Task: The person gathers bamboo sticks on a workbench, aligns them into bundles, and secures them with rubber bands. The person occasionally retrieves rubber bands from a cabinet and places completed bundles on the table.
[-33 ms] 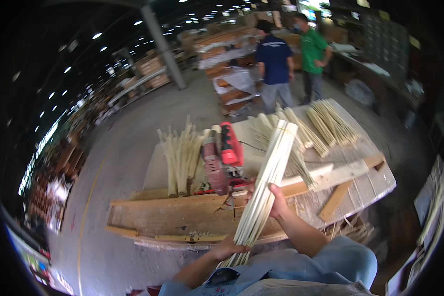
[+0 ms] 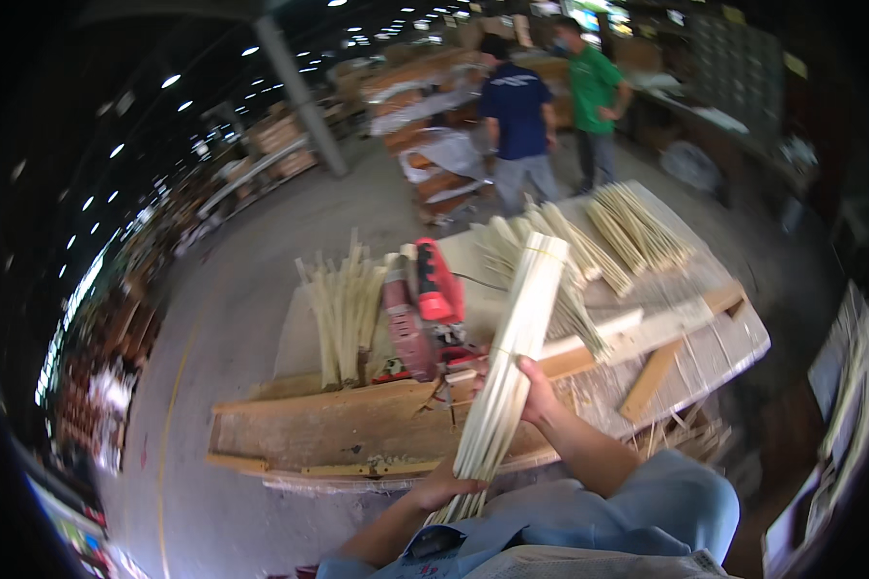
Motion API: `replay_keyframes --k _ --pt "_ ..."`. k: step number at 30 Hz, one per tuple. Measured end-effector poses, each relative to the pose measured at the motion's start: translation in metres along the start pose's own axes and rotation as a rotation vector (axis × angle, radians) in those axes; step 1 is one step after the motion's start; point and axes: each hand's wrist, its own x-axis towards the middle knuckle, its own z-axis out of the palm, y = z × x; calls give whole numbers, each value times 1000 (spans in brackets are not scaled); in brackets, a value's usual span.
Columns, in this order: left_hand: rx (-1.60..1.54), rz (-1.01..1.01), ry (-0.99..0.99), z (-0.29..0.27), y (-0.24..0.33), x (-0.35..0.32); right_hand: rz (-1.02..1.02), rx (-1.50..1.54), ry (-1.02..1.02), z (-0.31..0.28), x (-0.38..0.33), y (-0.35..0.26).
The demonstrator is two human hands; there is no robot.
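Observation:
A long tied bundle of pale wooden sticks (image 2: 517, 338) slants up over the workbench. My left hand (image 2: 441, 490) grips its near end low down. Higher along the bundle, my right hand (image 2: 536, 388) holds its middle. Just left of the bundle stands a red power saw (image 2: 434, 299) mounted on the wooden workbench (image 2: 357, 425).
Loose pale sticks (image 2: 343, 309) lie left of the saw, and more bundles of sticks (image 2: 618, 232) are piled on the bench's far right. Two people (image 2: 550, 106) stand beyond the bench near stacked pallets. Grey concrete floor (image 2: 232, 318) spreads to the left. More sticks lie at the far right edge.

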Motion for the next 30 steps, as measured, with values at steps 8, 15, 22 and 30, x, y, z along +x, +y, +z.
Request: replay_keyframes --k 8,15,22,30 --pt "-96 -65 -67 -7 -11 20 -144 -8 -117 -5 46 -103" --pt "-194 -81 -2 -17 -17 12 71 -40 -157 15 -3 12" --pt "-187 -72 -65 -3 0 19 -311 47 -127 7 53 -82" --pt "-142 -1 -51 -4 -2 14 55 30 -261 16 -1 22"
